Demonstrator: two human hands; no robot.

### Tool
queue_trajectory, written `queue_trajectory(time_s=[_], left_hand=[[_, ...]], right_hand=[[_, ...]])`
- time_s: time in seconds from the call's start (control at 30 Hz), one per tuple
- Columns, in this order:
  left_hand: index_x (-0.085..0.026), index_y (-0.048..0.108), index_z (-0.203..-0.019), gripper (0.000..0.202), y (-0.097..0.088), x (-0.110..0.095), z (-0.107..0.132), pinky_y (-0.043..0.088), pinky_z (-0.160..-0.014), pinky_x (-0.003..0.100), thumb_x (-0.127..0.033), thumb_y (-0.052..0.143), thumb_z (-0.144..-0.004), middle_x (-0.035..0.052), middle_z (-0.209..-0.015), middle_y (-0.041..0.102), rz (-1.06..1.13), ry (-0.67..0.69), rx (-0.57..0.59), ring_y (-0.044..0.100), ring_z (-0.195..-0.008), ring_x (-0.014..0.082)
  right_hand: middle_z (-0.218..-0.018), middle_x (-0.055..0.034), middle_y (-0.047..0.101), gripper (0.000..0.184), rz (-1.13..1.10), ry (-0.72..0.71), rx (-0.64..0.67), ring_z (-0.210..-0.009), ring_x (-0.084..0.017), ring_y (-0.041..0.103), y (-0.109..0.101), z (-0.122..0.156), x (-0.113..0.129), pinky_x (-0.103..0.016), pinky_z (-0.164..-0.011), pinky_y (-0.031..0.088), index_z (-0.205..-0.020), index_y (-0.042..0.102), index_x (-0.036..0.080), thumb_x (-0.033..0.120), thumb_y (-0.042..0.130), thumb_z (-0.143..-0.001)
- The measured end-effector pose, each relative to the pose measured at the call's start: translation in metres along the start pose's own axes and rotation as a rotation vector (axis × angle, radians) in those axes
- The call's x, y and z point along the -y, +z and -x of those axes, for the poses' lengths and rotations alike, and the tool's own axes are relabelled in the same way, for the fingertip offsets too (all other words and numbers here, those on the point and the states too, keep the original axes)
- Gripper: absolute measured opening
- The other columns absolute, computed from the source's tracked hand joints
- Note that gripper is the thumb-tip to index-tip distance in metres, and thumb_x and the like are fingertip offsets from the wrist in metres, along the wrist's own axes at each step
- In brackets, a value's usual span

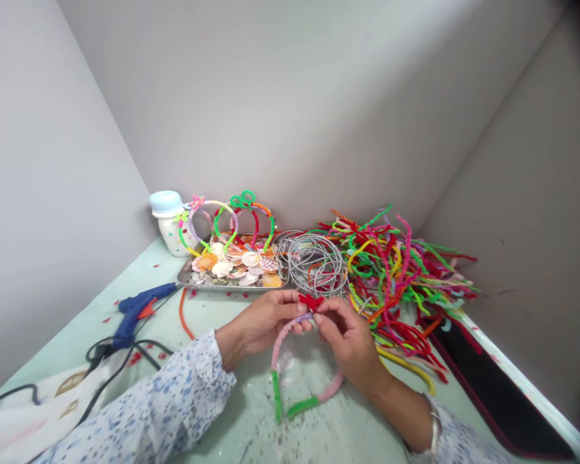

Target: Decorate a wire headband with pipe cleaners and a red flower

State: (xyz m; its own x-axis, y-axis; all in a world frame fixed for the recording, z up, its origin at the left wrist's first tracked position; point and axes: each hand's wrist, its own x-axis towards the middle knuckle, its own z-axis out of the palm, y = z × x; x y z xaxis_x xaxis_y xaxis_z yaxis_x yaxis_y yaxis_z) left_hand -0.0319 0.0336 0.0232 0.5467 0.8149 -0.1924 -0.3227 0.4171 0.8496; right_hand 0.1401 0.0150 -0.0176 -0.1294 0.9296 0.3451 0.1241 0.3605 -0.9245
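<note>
- Showing the head view: both hands meet above the middle of the counter, with patterned sleeves running in from the lower edge.
- Left hand: thumb and fingers are pinched narrow on the top of a headband, just left of a red bow.
- Right hand: fingertips are closed on the same top stretch, just beneath and right of the red bow; a bracelet shows at the wrist.
- Headband: held upright between the hands, wrapped in pink with green ends, its open ends pointing down toward the counter.
- Behind the hands: a coil of bare wire bands, touching a metal tray filled with shells.
- Finished hoops stand upright in the tray; a white jar with a pale blue lid stands beside it, against the wall.
- Right side: a loose pile of coloured pipe cleaners spreads into the corner.
- Left side: a blue glue gun lies on the counter with its black cord trailing; an orange stem lies near it.
</note>
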Motion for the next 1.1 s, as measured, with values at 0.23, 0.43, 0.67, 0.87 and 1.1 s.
queue_trajectory(time_s=[0.23, 0.43, 0.67, 0.87, 1.1], left_hand=[[-0.011, 0.061, -0.082, 0.014, 0.005, 0.002, -0.002, 0.048, -0.055, 0.016, -0.001, 0.062, -0.072, 0.0057, -0.068, 0.065, 0.146, -0.017, -0.110, 0.063, -0.058, 0.0093], [-0.011, 0.063, -0.079, 0.018, 0.012, 0.004, -0.002, 0.048, -0.057, 0.016, 0.001, 0.057, -0.066, 0.0034, -0.069, 0.064, 0.153, 0.050, -0.179, 0.058, -0.054, 0.0069], [-0.012, 0.064, -0.078, 0.019, 0.016, 0.006, -0.001, 0.045, -0.060, 0.020, -0.004, 0.060, -0.061, 0.0026, -0.071, 0.064, 0.093, 0.147, -0.209, 0.058, -0.058, 0.0086], [-0.014, 0.066, -0.086, 0.030, 0.018, 0.006, 0.001, 0.045, -0.071, 0.022, -0.005, 0.064, -0.057, 0.0011, -0.073, 0.066, 0.017, 0.218, -0.195, 0.061, -0.069, 0.0119], [-0.014, 0.063, -0.093, 0.024, 0.019, 0.006, 0.000, 0.047, -0.077, 0.027, -0.020, 0.069, -0.071, 0.0033, -0.089, 0.065, -0.078, 0.300, -0.227, 0.061, -0.078, 0.0137]], right_hand=[[-0.073, 0.0017, 0.054, 0.006, 0.005, -0.037, -0.013, -0.059, -0.013, 0.052, 0.000, -0.002, 0.001, -0.026, -0.056, 0.044, -0.088, 0.055, 0.022, 0.028, 0.054, -0.085], [-0.089, -0.0029, 0.059, 0.015, 0.236, -0.291, -0.075, -0.084, -0.018, 0.057, -0.001, -0.002, 0.001, -0.033, -0.076, 0.047, -0.090, 0.058, 0.023, 0.012, 0.052, -0.082], [-0.092, -0.0044, 0.058, 0.021, 0.356, -0.408, -0.121, -0.090, -0.020, 0.056, -0.002, -0.004, 0.006, -0.036, -0.078, 0.047, -0.092, 0.059, 0.024, 0.008, 0.052, -0.080], [-0.095, -0.0062, 0.057, 0.022, 0.384, -0.397, -0.151, -0.094, -0.020, 0.056, -0.003, -0.007, 0.002, -0.037, -0.082, 0.047, -0.094, 0.060, 0.023, 0.008, 0.051, -0.082], [-0.101, -0.0071, 0.056, 0.027, 0.399, -0.384, -0.128, -0.097, -0.020, 0.055, -0.003, -0.007, -0.004, -0.037, -0.083, 0.048, -0.100, 0.061, 0.023, 0.007, 0.050, -0.082]])
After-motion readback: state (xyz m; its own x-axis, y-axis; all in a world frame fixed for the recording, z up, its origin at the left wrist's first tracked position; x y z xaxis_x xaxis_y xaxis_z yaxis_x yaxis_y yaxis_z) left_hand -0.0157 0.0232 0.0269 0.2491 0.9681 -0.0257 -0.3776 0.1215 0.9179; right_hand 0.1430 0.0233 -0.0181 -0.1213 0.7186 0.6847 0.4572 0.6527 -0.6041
